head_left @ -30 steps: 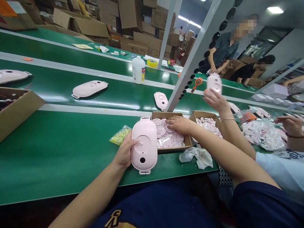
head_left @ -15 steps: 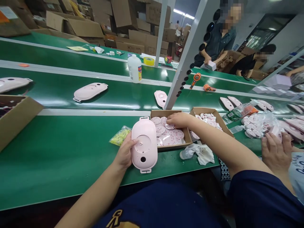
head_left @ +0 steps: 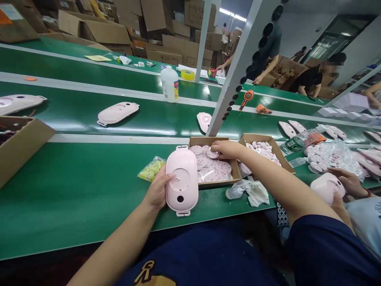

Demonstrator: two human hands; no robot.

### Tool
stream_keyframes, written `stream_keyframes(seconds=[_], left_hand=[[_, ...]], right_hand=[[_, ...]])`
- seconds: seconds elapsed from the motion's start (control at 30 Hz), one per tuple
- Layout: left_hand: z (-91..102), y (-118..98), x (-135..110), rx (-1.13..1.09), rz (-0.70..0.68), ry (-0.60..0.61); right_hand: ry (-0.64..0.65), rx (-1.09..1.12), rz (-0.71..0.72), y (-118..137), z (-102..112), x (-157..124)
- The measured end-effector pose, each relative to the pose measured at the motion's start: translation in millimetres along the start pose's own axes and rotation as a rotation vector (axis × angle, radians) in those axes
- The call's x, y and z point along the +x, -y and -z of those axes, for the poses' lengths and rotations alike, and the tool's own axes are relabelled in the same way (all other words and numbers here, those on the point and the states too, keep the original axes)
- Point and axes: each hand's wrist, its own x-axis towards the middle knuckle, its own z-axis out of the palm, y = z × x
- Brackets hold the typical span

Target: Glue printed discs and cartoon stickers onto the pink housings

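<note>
My left hand [head_left: 157,188] grips a pale pink oval plastic shell [head_left: 182,167] by its left edge, thumb on the front. The shell has a round recess, a dark hole near its lower end and a slotted tab at each end. My right hand [head_left: 228,149] reaches into a cardboard box [head_left: 217,184] of patterned pink round discs [head_left: 222,169]. Its fingers are closed on the edge of one disc [head_left: 212,153] near the back of the box. A clear bag of yellow-green bits [head_left: 151,170] lies left of the shell.
A second box of small printed pieces [head_left: 262,153] stands right of the first. Near the front edge lie a small clear bottle [head_left: 234,192] and a white cloth [head_left: 256,193]. More shells [head_left: 118,113] rest on the green belt, behind a grey post [head_left: 232,75]. A co-worker's hands [head_left: 347,184] hold another shell at right.
My right hand has lifted slightly, with the disc's edge tilted up at its fingers. My left hand keeps the shell nearly still. The neighbour now holds a shell; a person behind has shifted left.
</note>
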Motion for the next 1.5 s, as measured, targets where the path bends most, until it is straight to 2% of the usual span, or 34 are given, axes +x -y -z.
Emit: stream_keyframes(seconds=[0.2,0.47,0.77,0.97,1.3,1.5], left_hand=[[0.4,0.3,1.0,0.026,0.008,0.008],[1.4,1.1,2.3,0.016,0.019,-0.02],[-2.2,-2.3,0.0,-0.014,0.026,-0.034],[-0.6,-1.8,0.8,-0.019,0.033,-0.02],[-1.3,-3.7,0.1,-0.066,0.043,0.004],[-3.0,-4.6,2.6,-0.063,0.059,-0.008]], right_hand=[[-0.079,0.099,-0.038,2.5,1.2,-2.9],[-0.117,0.18,0.015,30.2,-12.1,14.0],[-0.157,0.215,0.115,25.1,-8.8,7.9],[-0.196,0.189,0.19,42.0,-12.6,15.6],[-0.182,0.034,0.46,43.1,-6.3,15.4],[-0.209,-0.024,0.521,50.0,-9.4,19.6]])
